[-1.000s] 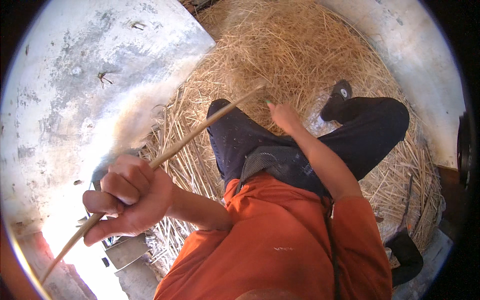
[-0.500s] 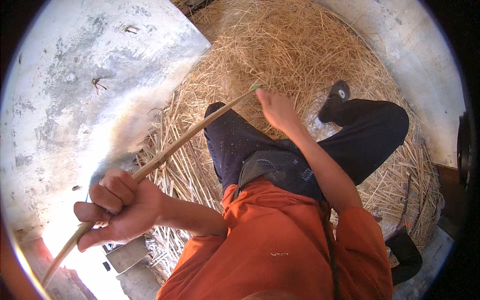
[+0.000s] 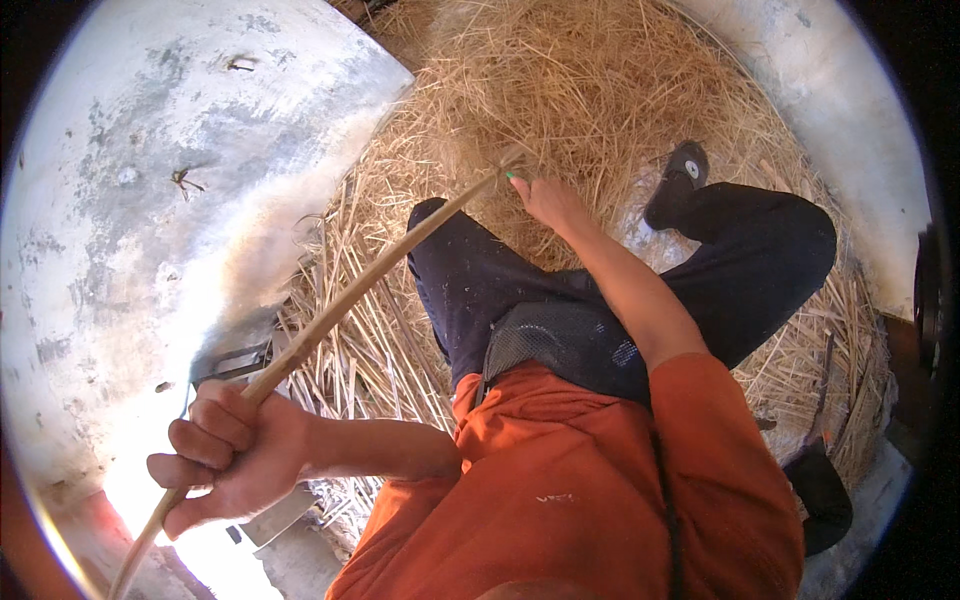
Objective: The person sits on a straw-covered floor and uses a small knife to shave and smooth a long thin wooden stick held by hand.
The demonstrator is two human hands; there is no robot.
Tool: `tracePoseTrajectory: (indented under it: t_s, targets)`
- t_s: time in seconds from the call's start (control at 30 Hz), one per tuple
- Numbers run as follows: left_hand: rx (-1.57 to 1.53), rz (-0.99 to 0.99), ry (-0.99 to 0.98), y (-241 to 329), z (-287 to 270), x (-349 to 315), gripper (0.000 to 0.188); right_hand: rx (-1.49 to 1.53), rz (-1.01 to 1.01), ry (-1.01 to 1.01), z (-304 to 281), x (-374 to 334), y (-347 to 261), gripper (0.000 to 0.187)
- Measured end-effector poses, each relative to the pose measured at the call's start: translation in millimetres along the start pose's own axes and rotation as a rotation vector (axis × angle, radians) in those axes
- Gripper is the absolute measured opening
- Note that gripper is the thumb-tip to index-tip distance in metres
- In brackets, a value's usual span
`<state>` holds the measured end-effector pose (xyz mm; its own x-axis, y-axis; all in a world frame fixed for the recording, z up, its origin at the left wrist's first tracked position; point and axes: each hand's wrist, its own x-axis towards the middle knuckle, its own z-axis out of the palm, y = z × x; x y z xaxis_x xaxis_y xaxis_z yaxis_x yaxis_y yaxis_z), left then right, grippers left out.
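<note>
A long, pale-brown bamboo strip [image 3: 350, 290] runs slantwise from the lower left up to the middle of the head view. My left hand [image 3: 235, 450] is closed round it near its lower end, and the tail below the hand bends downward. At the far end, over my left knee, is my right hand [image 3: 553, 203], its fingers pressed together. A small green piece [image 3: 510, 175] shows at those fingertips, right beside the strip's end; what else the fingers hold is hidden. Thin pale slivers, somewhat blurred, stand off the strip there.
Straw-like shavings [image 3: 600, 80] cover the floor ahead, with loose long strips [image 3: 375, 350] left of my legs. A whitish stained slab [image 3: 230, 130] stands at the left. My bent legs and dark shoe [image 3: 682, 172] lie in front. A pale curved wall [image 3: 830, 110] rises at the right.
My left hand has drawn lower and toward me with the strip. My right hand has shifted slightly away to the right, and more slivers show at the strip's far end.
</note>
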<state>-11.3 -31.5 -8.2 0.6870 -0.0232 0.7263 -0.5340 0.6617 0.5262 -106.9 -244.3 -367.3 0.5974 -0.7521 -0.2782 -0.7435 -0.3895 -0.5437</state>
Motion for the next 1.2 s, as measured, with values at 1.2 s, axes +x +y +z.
tracePoseTrajectory:
  t_s: [1.2]
  targets:
    - [-0.469, -0.071, -0.58, 12.6, 1.0, -6.8, 0.047, 0.68, -0.401, -0.027, -135.7, -224.9, -150.5, 0.038]
